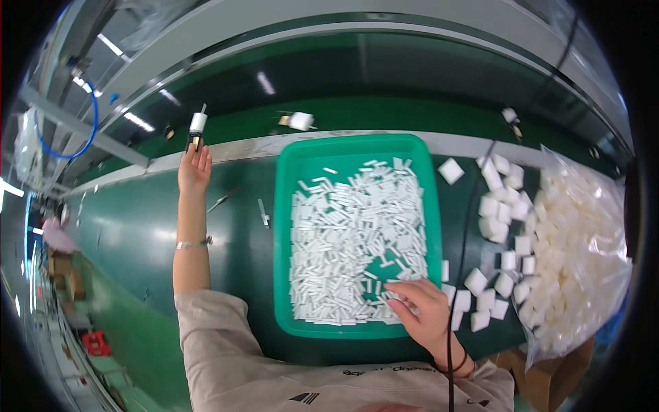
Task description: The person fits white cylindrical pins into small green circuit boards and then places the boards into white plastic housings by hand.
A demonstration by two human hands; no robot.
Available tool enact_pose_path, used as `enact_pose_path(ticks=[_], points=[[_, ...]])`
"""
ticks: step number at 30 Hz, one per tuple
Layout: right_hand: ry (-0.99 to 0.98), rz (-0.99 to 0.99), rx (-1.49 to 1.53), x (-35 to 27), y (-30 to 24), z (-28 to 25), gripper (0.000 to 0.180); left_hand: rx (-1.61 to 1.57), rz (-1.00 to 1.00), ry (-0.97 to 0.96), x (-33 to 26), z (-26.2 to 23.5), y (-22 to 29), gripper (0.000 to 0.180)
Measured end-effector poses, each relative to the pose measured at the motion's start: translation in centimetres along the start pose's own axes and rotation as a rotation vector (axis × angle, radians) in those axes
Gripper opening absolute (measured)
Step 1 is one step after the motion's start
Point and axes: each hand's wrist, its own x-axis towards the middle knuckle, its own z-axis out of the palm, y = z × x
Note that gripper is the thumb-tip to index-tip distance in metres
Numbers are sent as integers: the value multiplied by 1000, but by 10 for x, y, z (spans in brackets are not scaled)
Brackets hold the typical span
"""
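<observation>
My left hand (pixel 195 169) reaches out to the far left, over the pale edge of the bench. Its fingertips are closed round the black and gold base of a small assembly (pixel 198 123), which has a white cylinder body and a thin white stick on top. My right hand (pixel 423 310) is at the near right corner of a green tray (pixel 281 226). Its thumb and fingers are apart over many short white tubes (pixel 343 257), and no tube shows between them. Whether the fingertips touch the tubes I cannot tell.
Beyond the bench edge, a similar assembly (pixel 299 121) lies on the green conveyor (pixel 384 117), with another (pixel 510 118) farther right. White foam-like blocks (pixel 495 206) lie right of the tray beside a bulging clear bag (pixel 580 254). A dark cable (pixel 464 233) hangs across the view.
</observation>
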Motion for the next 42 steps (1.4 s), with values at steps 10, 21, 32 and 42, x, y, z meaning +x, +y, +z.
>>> enact_pose_path(ticks=[10,21,32,42], points=[[-85,-29,-186,4,5,2,26,42,175,470,97,-80,26,15],[-238,64,-217,20,-4,5,29,1118,699,530,140,-84,30,21],[-311,9,-241,21,4,0,33,2190,284,434,175,-33,28,57],[-314,-32,-190,17,6,-2,32,1894,766,-211,158,17,3,23]])
